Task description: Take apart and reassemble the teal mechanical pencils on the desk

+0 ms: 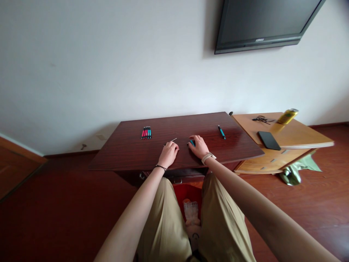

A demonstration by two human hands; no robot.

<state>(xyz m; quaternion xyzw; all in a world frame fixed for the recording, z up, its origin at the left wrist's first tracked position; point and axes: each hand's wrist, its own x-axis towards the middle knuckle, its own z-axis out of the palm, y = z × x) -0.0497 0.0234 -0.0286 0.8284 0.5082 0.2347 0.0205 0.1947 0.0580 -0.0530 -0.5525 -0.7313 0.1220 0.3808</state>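
My left hand (169, 152) rests on the dark wooden desk (131, 153), fingers curled around a thin pale refill whose tip (173, 139) sticks out toward the back. My right hand (198, 146) lies beside it, closed over a teal pen part (192, 142) that peeks out at the fingertips. A neat row of pink and teal pens (146, 132) lies at the back left of the desk. One teal pen (221, 131) lies alone at the back right.
A lighter wooden cabinet (297, 136) adjoins the desk on the right, bearing a black phone (269, 140), a yellow can (287, 116) and a black cord (262, 119). A television (261, 22) hangs on the wall. A red bin (188, 194) stands between my knees.
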